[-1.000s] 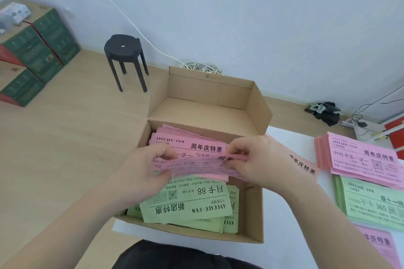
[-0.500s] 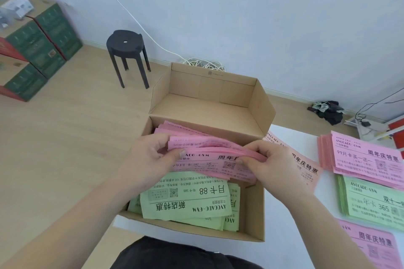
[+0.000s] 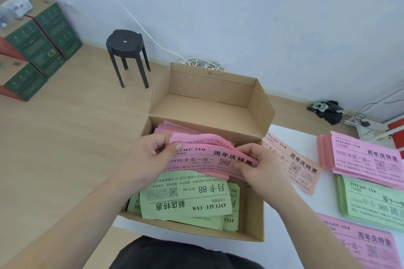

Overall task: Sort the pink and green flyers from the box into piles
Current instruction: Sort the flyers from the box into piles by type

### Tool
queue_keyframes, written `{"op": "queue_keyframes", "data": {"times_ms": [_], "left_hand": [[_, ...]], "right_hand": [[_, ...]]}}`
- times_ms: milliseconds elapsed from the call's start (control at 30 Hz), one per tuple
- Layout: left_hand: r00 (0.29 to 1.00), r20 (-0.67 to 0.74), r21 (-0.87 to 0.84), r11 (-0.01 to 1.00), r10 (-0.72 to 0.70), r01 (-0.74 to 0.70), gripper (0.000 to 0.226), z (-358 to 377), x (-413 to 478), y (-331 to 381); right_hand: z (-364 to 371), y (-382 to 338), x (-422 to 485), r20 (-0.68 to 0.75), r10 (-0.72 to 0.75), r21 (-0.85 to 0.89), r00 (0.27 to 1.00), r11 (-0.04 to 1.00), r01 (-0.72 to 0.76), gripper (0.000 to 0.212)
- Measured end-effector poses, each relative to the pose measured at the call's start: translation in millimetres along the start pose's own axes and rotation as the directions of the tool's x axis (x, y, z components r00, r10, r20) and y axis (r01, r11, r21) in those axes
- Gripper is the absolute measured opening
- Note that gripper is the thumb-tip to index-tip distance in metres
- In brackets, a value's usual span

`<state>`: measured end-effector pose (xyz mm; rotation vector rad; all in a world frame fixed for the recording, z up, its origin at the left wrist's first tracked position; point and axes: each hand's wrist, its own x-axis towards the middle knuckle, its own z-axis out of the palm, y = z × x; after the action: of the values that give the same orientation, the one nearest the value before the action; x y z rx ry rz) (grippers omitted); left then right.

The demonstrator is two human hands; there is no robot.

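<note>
Front and centre stands the open cardboard box [image 3: 253, 214]; right of it lie a pink pile [image 3: 367, 159] and a green pile [image 3: 371, 201] (both stacked). Inside it rest green flyers [image 3: 185, 201]; the left hand [image 3: 146, 157] and right hand [image 3: 264, 168] each pinch an end of the pink flyers [image 3: 209, 157].

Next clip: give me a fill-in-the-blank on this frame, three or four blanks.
The left hand and right hand grip a flyer bundle coloured ____.
The loose flyer at the near end of the box is ____.
The stool stands on the box's ____ side.
Missing: pink; green; left.
</note>
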<state>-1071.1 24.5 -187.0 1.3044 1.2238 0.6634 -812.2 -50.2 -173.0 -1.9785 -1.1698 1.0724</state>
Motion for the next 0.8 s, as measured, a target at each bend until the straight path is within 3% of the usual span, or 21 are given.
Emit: {"op": "queue_keyframes", "data": {"times_ms": [100, 267, 400, 467, 667, 800], "left_hand": [[0.995, -0.082, -0.107, 0.993, -0.052, 0.043, 0.015, -2, 3, -1], [0.991, -0.042, -0.255, 0.96, -0.13, 0.115, 0.022, -13, 0, 0], [0.933, -0.334, -0.172, 0.982, -0.131, 0.077, 0.012, -14, -1, -4], [0.905, -0.415, -0.088, 0.994, -0.092, 0.061, 0.009, -17, -1, -8], [0.947, -0.318, 0.03, 0.999, 0.037, -0.029, 0.01, -16, -11, 1], [0.981, -0.183, -0.021, 0.998, 0.06, -0.065, 0.029, -21, -5, 14]], "right_hand": [[1, 1, -2, -0.02, -0.041, -0.025, 0.999, 0.999, 0.04, 0.026], [4, 6, -6, -0.138, -0.061, 0.002, 0.989, 0.998, 0.061, 0.022], [7, 9, -13, -0.155, -0.109, -0.045, 0.982, 0.994, 0.103, 0.037], [8, 11, -15, -0.141, -0.112, -0.037, 0.984, 0.993, 0.108, 0.042], [13, 19, -19, -0.085, -0.167, -0.101, 0.982, 0.982, 0.158, 0.048], [12, 22, -19, -0.084, -0.234, -0.138, 0.969, 0.965, 0.221, 0.047]]}}
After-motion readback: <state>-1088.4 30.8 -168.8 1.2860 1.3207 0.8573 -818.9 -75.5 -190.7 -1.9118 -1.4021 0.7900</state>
